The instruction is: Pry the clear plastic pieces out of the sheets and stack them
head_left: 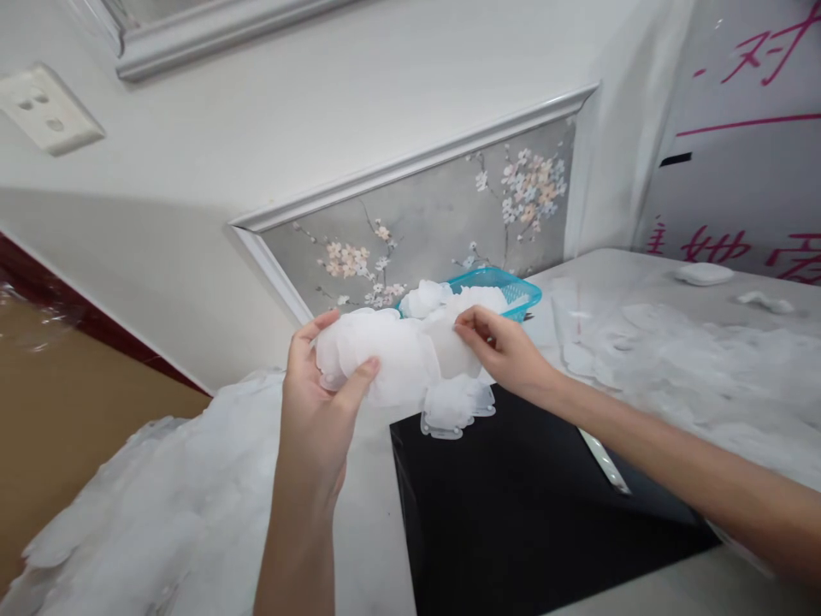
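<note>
My left hand (327,376) is closed on a stack of thin white sheets (391,359) with rounded edges, its thumb lying on top of them. At the right side of the stack, the thumb and fingers of my right hand (491,338) pinch a translucent white sheet (452,346). Just below lies a small bunch of white pieces (449,406) with clear edges, over the back corner of a black board (526,505). Behind my hands stands a blue basket (529,295) with more white pieces in it.
A large heap of white sheets (160,505) lies at the left, another pile (680,368) at the right. A narrow, shiny tool (604,462) rests on the black board under my right forearm. The wall with a framed floral panel (423,214) rises behind the table.
</note>
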Action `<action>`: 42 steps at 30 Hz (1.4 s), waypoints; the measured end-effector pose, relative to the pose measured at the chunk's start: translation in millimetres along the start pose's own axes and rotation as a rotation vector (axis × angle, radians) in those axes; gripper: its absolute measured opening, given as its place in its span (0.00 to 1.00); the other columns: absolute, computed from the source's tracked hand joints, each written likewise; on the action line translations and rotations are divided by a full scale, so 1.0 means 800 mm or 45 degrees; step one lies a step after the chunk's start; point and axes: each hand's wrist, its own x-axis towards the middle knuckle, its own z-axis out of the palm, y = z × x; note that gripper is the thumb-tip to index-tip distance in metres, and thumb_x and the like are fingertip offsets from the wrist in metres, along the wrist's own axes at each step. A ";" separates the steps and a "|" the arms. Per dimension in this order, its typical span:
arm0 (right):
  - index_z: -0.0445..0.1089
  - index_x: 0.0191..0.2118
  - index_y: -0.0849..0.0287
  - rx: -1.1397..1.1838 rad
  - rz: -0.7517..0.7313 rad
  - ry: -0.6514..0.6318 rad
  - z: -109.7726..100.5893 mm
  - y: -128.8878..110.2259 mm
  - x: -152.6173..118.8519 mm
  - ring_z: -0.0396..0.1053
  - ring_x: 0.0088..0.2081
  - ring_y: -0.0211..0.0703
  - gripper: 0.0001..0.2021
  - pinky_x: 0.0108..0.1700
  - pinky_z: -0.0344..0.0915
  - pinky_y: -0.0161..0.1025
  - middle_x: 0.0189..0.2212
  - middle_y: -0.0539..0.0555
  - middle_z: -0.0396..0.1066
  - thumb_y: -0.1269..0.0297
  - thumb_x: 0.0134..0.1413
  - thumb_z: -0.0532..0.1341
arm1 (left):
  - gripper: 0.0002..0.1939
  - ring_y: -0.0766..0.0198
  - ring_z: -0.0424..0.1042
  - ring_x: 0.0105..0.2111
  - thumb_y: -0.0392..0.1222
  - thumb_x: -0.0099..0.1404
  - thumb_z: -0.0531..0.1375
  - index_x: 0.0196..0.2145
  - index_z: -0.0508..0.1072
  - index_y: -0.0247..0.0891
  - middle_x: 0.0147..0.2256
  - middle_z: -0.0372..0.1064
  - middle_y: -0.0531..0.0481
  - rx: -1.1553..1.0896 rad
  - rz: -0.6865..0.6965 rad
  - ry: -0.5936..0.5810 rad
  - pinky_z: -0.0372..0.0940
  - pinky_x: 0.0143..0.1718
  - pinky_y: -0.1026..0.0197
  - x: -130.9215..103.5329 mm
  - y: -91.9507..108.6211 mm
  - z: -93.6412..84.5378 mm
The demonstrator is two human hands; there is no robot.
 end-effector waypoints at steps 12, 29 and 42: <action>0.64 0.33 0.57 0.736 0.223 -0.145 -0.034 -0.070 -0.008 0.54 0.22 0.28 0.09 0.20 0.52 0.27 0.24 0.45 0.58 0.56 0.55 0.58 | 0.19 0.57 0.70 0.39 0.38 0.49 0.64 0.41 0.72 0.41 0.38 0.70 0.48 0.172 0.037 -0.020 0.66 0.37 0.59 0.017 -0.028 -0.011; 0.65 0.30 0.59 0.697 0.286 0.082 -0.035 -0.072 -0.005 0.53 0.21 0.29 0.10 0.20 0.51 0.27 0.22 0.45 0.58 0.58 0.52 0.60 | 0.11 0.63 0.69 0.34 0.40 0.55 0.60 0.36 0.78 0.36 0.37 0.74 0.48 -0.348 -0.419 -0.555 0.62 0.30 0.66 -0.009 -0.017 0.029; 0.65 0.29 0.58 0.598 0.261 0.268 -0.040 -0.069 -0.005 0.56 0.18 0.29 0.08 0.19 0.55 0.29 0.20 0.45 0.60 0.60 0.52 0.60 | 0.15 0.65 0.69 0.31 0.42 0.52 0.65 0.39 0.77 0.35 0.33 0.74 0.47 -0.215 -0.378 -0.565 0.62 0.31 0.67 -0.009 -0.014 0.029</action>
